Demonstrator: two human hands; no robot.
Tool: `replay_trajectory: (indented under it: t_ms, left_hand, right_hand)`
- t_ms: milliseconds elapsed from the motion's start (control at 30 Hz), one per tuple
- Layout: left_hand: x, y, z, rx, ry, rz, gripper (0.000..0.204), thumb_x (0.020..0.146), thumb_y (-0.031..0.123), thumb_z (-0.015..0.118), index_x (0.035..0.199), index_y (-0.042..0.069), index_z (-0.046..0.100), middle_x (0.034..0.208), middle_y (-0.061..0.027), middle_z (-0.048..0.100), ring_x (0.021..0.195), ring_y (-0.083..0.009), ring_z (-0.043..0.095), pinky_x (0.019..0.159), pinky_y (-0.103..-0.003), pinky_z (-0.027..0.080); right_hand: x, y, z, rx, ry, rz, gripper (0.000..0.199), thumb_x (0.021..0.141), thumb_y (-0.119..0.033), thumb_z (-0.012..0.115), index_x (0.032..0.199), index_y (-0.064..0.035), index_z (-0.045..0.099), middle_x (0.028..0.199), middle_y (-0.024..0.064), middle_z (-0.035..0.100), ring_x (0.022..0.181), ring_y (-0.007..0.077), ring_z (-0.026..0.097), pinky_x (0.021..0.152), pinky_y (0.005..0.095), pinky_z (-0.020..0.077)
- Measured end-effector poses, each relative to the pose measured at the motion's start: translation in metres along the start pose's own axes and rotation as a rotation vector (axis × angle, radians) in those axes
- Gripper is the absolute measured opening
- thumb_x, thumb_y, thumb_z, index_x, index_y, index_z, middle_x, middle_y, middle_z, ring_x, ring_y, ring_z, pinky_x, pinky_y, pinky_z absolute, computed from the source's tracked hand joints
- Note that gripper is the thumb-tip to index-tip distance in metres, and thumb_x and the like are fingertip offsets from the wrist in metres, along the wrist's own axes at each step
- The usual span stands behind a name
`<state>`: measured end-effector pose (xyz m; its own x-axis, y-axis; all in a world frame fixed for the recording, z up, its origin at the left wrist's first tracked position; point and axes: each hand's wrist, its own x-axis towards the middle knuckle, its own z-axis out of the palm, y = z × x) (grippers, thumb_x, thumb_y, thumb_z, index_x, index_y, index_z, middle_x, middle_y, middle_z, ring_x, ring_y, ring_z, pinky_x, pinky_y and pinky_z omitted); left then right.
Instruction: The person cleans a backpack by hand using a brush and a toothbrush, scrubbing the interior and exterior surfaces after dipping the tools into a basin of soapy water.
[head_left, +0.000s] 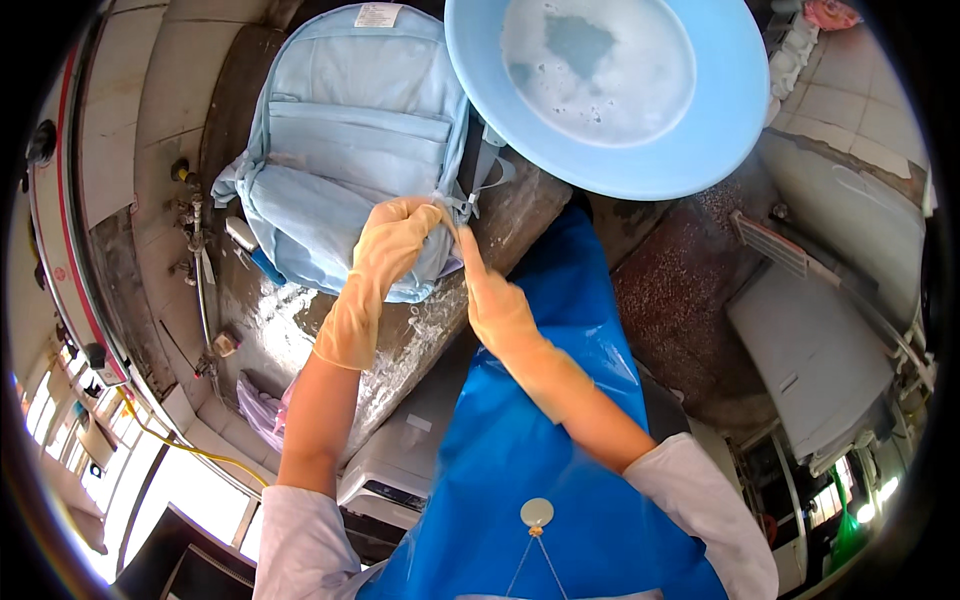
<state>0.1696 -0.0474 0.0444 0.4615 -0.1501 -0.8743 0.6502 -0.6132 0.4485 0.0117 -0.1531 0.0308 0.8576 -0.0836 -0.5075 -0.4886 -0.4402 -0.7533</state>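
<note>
A light blue backpack (345, 150) lies wet on a stone slab (420, 330). My left hand (395, 240), in a yellowish rubber glove, grips the backpack's lower right edge. My right hand (490, 295), also gloved, pinches the same edge by the strap buckle, its fingers pointing up. Just right of the backpack sits a light blue plastic basin (700, 140) holding soapy water. I wear a blue plastic apron (530, 440).
Taps and pipes (190, 220) run along the wall left of the slab. A pink plastic bag (262, 410) lies by the slab's near corner. A white appliance (395, 470) stands below it. A grey cabinet (810, 350) stands at right on the speckled floor.
</note>
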Motion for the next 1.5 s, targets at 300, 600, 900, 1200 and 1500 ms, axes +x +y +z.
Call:
replay_trajectory:
  t_ms: [300,600,900,1200,1500]
  left_hand:
    - [0.0,0.001,0.004,-0.008,0.016,0.018,0.026,0.091,0.024,0.062,0.098,0.0,0.071,0.077,0.0009,0.064,0.068,-0.0054,0.053,0.061,-0.023,0.044]
    - [0.004,-0.006,0.0,0.037,0.032,0.078,0.027,0.094,0.025,0.061,0.1,0.001,0.071,0.078,0.0016,0.064,0.07,-0.0049,0.053,0.063,-0.022,0.043]
    - [-0.014,-0.005,0.007,-0.104,-0.021,0.132,0.036,0.092,0.028,0.063,0.115,0.001,0.067,0.089,0.0047,0.062,0.074,-0.0036,0.049,0.066,-0.021,0.041]
    - [-0.013,-0.014,0.001,-0.088,-0.119,0.166,0.047,0.094,0.032,0.062,0.127,-0.002,0.059,0.094,0.0013,0.064,0.078,-0.0034,0.053,0.069,-0.019,0.044]
    - [-0.01,-0.023,-0.002,-0.148,-0.067,0.116,0.041,0.093,0.031,0.065,0.118,-0.001,0.064,0.082,0.0049,0.06,0.069,-0.0013,0.048,0.059,-0.018,0.039]
  right_hand:
    - [0.021,-0.009,-0.005,-0.04,-0.029,0.015,0.077,0.086,-0.001,0.048,0.154,-0.0132,0.015,0.077,0.021,0.062,0.07,0.0401,0.063,0.066,0.0486,0.0526]
    - [0.001,-0.007,-0.001,-0.055,-0.026,0.024,0.082,0.084,0.0,0.05,0.154,-0.0196,0.011,0.077,0.0216,0.063,0.069,0.0405,0.063,0.065,0.0498,0.0513]
    - [0.02,-0.009,-0.009,-0.022,0.106,-0.085,0.081,0.086,-0.001,0.051,0.154,-0.0203,0.013,0.073,0.0205,0.06,0.068,0.0406,0.062,0.064,0.0498,0.0511]
    - [-0.012,-0.013,0.002,0.034,0.001,0.019,0.076,0.085,-0.001,0.051,0.152,-0.0188,0.019,0.072,0.0206,0.06,0.065,0.0412,0.061,0.061,0.0513,0.0498]
    - [0.009,-0.01,-0.002,-0.012,0.062,-0.044,0.077,0.086,-0.001,0.05,0.153,-0.0139,0.016,0.075,0.0211,0.062,0.065,0.0395,0.062,0.063,0.05,0.0508]
